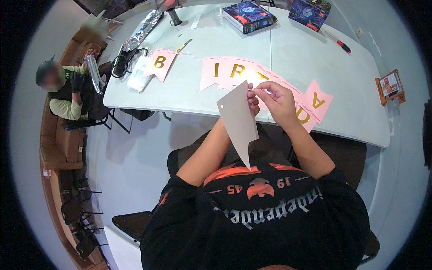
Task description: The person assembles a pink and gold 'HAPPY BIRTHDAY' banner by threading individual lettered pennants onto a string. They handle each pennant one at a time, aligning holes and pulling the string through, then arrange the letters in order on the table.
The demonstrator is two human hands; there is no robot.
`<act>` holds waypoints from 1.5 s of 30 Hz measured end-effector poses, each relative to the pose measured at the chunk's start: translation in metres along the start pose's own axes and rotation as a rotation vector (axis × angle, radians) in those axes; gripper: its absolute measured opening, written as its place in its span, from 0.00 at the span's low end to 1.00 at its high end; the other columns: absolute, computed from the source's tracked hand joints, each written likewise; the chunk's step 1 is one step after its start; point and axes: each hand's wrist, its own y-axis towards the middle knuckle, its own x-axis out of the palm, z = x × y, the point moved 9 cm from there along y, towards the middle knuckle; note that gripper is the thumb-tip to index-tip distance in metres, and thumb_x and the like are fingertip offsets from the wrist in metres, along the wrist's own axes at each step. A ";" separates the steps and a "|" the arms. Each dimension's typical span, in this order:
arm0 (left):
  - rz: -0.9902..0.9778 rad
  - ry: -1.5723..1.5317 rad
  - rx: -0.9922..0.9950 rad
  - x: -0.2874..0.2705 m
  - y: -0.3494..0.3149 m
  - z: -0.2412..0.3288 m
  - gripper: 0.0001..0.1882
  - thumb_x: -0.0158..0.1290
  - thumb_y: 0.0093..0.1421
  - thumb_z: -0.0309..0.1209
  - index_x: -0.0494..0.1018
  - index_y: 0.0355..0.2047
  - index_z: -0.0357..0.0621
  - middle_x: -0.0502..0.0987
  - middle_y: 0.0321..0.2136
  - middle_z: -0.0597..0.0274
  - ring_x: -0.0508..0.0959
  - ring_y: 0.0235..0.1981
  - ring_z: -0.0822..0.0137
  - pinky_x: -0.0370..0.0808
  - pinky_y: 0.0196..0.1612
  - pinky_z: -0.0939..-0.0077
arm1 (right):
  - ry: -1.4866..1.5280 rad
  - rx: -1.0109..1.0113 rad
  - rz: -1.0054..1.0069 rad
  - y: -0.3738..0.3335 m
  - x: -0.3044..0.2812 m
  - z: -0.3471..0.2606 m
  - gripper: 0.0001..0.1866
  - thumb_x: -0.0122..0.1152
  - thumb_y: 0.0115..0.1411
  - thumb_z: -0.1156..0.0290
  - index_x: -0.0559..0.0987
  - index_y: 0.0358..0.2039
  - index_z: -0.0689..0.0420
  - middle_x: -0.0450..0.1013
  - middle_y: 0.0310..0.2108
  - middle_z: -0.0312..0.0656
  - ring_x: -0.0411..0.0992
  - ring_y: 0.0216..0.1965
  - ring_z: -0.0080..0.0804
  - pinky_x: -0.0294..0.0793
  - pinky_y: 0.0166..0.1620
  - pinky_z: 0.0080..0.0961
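My left hand (253, 104) grips a swallow-tailed paper pennant (237, 120) by its edge; its plain pale back faces up and a small hole shows near one corner. My right hand (278, 102) pinches close beside that edge, thumb against fingers, on something too small to make out. Beyond my hands lies a row of pink pennants (210, 76) with gold letters. Two more pink pennants (325, 93) overlap to the right of my right hand. Another pink pennant (167, 62) sits farther left, joined to the row by a thin pink ribbon (190, 56).
On the white table (351, 117) are a yellow cutter (183, 45), a red-handled screwdriver (344, 46), a thick dark-blue box (249, 17), a second dark-blue box (309, 14) and a black cable (128, 58). At the left, a seated person (67, 90) holds a silvery packet (94, 74).
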 end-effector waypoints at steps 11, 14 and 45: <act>0.020 0.172 0.041 -0.004 0.007 0.002 0.07 0.48 0.59 0.32 0.69 0.37 0.45 0.68 0.22 0.70 0.66 0.22 0.77 0.66 0.24 0.84 | -0.054 -0.001 0.052 0.005 -0.008 0.005 0.07 0.54 0.59 0.75 0.76 0.33 0.66 0.76 0.27 0.41 0.74 0.29 0.21 0.75 0.32 0.18; 0.047 0.174 0.030 -0.007 0.008 0.002 0.09 0.48 0.59 0.32 0.69 0.38 0.44 0.69 0.23 0.70 0.66 0.22 0.76 0.66 0.25 0.85 | -0.091 -0.027 0.088 0.005 -0.013 0.006 0.07 0.55 0.58 0.74 0.77 0.32 0.66 0.76 0.26 0.39 0.73 0.27 0.18 0.73 0.29 0.16; 0.140 0.591 0.250 0.009 -0.008 0.016 0.16 0.50 0.60 0.32 0.70 0.48 0.44 0.74 0.36 0.68 0.74 0.34 0.78 0.74 0.29 0.82 | -0.046 0.053 0.133 0.010 -0.025 0.037 0.07 0.56 0.55 0.78 0.76 0.34 0.66 0.73 0.29 0.36 0.70 0.29 0.19 0.69 0.32 0.15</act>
